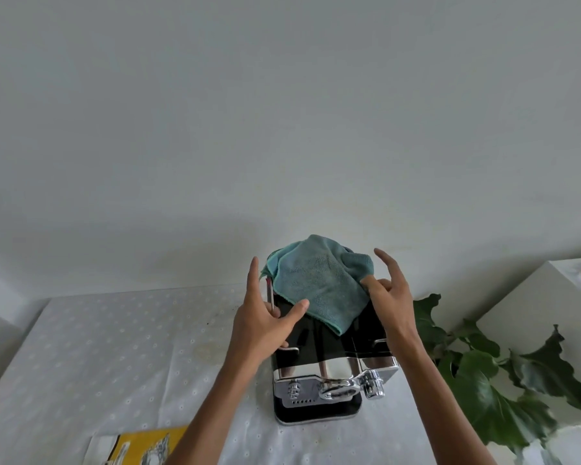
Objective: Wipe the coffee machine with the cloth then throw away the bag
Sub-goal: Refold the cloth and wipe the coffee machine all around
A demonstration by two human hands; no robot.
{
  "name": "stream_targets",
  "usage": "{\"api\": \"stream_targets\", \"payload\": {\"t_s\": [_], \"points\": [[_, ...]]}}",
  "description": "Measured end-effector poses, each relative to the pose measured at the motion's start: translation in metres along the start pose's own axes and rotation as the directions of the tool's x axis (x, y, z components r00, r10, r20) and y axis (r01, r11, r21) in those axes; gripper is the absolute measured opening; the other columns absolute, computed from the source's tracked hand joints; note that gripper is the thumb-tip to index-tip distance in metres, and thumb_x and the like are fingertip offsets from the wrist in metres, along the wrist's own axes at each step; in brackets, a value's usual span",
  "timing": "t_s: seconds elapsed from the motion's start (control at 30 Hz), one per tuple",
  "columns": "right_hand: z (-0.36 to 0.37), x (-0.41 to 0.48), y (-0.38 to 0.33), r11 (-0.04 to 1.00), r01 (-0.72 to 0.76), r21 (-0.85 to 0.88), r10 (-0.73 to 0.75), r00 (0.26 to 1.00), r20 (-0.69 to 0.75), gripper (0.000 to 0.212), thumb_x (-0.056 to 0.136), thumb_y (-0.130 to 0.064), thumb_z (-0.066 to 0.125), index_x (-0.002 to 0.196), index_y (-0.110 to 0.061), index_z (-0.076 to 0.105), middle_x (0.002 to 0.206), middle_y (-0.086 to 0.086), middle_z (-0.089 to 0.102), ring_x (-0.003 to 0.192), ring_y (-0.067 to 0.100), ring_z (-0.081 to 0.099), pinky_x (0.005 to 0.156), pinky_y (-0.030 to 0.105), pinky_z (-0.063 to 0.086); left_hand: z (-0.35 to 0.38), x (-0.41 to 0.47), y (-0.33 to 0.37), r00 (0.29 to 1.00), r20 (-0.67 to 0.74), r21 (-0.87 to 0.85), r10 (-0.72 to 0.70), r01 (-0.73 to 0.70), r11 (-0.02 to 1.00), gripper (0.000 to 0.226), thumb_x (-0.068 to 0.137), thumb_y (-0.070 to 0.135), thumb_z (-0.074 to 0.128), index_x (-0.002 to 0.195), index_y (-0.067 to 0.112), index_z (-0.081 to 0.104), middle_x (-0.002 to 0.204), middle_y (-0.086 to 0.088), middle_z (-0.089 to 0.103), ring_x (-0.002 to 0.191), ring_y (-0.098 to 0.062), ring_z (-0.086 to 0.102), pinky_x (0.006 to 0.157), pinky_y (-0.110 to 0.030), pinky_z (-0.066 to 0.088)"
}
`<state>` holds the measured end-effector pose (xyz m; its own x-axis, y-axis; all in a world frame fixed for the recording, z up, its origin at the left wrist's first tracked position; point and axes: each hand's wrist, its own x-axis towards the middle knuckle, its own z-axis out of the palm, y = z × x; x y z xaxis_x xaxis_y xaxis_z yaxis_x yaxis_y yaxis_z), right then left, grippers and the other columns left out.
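Observation:
A black and chrome coffee machine (319, 347) stands on the table, its front facing me. A teal cloth (316, 283) lies draped over its top and hangs down toward the front. My left hand (262, 317) is at the machine's left side with fingers spread, and its thumb reaches to the cloth's lower edge. My right hand (391, 293) is at the right side with its index finger raised, and its thumb rests on the cloth's right edge. A yellow and white bag (138, 444) lies flat at the table's near edge, left of my left arm.
A white dotted tablecloth (114, 347) covers the table, which runs up to a plain white wall. A leafy green plant (483, 380) stands close to the right of the machine. A white box (544, 297) sits behind the plant.

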<state>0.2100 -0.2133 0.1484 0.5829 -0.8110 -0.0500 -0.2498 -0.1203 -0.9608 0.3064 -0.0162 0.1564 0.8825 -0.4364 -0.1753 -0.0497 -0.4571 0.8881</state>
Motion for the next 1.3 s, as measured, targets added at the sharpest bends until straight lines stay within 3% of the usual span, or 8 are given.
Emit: {"api": "stream_targets", "payload": {"t_s": [0.2, 0.33, 0.47, 0.7, 0.9, 1.1, 1.2, 1.3], "points": [[-0.017, 0.017, 0.012, 0.94, 0.126, -0.316, -0.097, 0.99, 0.105, 0.051, 0.098, -0.029, 0.057, 0.145, -0.037, 0.04, 0.08, -0.002, 0.068, 0.068, 0.015, 0.062, 0.069, 0.032, 0.05, -0.009, 0.007, 0.012, 0.997, 0.077, 0.281, 0.008, -0.03, 0.959, 0.1, 0.078, 0.061, 0.068, 0.152, 0.039, 0.005, 0.077, 0.004, 0.067, 0.068, -0.011, 0.069, 0.073, -0.032, 0.058], [-0.045, 0.033, 0.011, 0.571, 0.449, -0.687, -0.334, 0.892, 0.305, 0.071, 0.095, -0.023, 0.059, 0.154, -0.041, 0.024, 0.128, 0.001, 0.054, 0.095, 0.018, 0.063, 0.073, 0.04, 0.058, 0.003, -0.02, 0.021, 0.891, -0.133, 0.622, 0.435, -0.267, 0.736, 0.073, 0.085, 0.053, 0.065, 0.146, 0.025, 0.037, 0.114, 0.001, 0.058, 0.099, -0.015, 0.061, 0.07, -0.019, 0.041], [-0.048, 0.045, 0.004, 0.329, 0.629, -0.704, -0.309, 0.776, 0.549, 0.086, 0.087, -0.003, 0.06, 0.154, -0.044, 0.024, 0.162, -0.01, 0.021, 0.133, 0.02, 0.043, 0.077, 0.038, 0.06, 0.043, -0.033, 0.021, 0.802, 0.203, 0.524, 0.562, -0.573, 0.63, 0.058, 0.084, 0.051, 0.066, 0.134, 0.023, 0.055, 0.125, 0.005, 0.05, 0.112, -0.011, 0.051, 0.093, -0.026, 0.049], [-0.045, 0.054, 0.005, 0.2, 0.682, -0.704, -0.33, 0.723, 0.607, 0.07, 0.098, -0.008, 0.056, 0.152, -0.044, 0.032, 0.159, -0.012, 0.035, 0.131, 0.021, 0.05, 0.082, 0.042, 0.059, 0.057, -0.007, 0.028, 0.769, 0.244, 0.643, 0.591, -0.584, 0.495, 0.027, 0.088, 0.04, 0.065, 0.099, 0.016, 0.069, 0.095, 0.002, 0.059, 0.082, -0.014, 0.061, 0.06, -0.023, 0.046], [-0.045, 0.053, -0.005, 0.07, 0.705, -0.706, -0.376, 0.674, 0.636, 0.057, 0.098, -0.011, 0.058, 0.145, -0.04, 0.046, 0.139, -0.007, 0.058, 0.108, 0.025, 0.065, 0.066, 0.04, 0.058, 0.053, -0.013, 0.042, 0.737, 0.332, 0.677, 0.589, -0.621, 0.395, 0.019, 0.089, 0.024, 0.065, 0.08, 0.009, 0.057, 0.09, -0.005, 0.059, 0.069, -0.017, 0.054, 0.057, -0.027, 0.038], [-0.056, 0.042, -0.033, 0.065, 0.716, -0.695, -0.408, 0.655, 0.636, 0.033, 0.098, -0.011, 0.054, 0.121, -0.029, 0.069, 0.119, -0.009, 0.069, 0.088, 0.027, 0.071, 0.062, 0.042, 0.057, 0.042, -0.015, 0.044, 0.745, 0.342, 0.659, 0.572, -0.624, 0.419, 0.022, 0.081, -0.003, 0.055, 0.068, 0.012, 0.047, 0.068, -0.007, 0.056, 0.055, -0.019, 0.051, 0.05, -0.028, 0.041], [-0.062, 0.031, -0.039, 0.172, 0.686, -0.706, -0.501, 0.679, 0.537, 0.021, 0.095, -0.015, 0.053, 0.106, -0.023, 0.07, 0.115, -0.01, 0.071, 0.089, 0.026, 0.07, 0.065, 0.039, 0.057, 0.029, -0.015, 0.037, 0.768, 0.27, 0.665, 0.581, -0.585, 0.464, 0.012, 0.08, -0.003, 0.055, 0.082, 0.008, 0.059, 0.066, -0.001, 0.056, 0.057, -0.017, 0.058, 0.057, -0.027, 0.055], [-0.07, 0.016, -0.045, 0.27, 0.674, -0.688, -0.547, 0.695, 0.466, 0.019, 0.095, -0.018, 0.052, 0.101, -0.024, 0.069, 0.099, -0.008, 0.075, 0.085, 0.026, 0.069, 0.065, 0.037, 0.056, 0.009, -0.013, 0.045, 0.764, 0.153, 0.698, 0.627, -0.533, 0.479, 0.018, 0.084, 0.009, 0.054, 0.1, 0.009, 0.06, 0.083, -0.005, 0.064, 0.072, -0.02, 0.063, 0.059, -0.029, 0.046]]}}
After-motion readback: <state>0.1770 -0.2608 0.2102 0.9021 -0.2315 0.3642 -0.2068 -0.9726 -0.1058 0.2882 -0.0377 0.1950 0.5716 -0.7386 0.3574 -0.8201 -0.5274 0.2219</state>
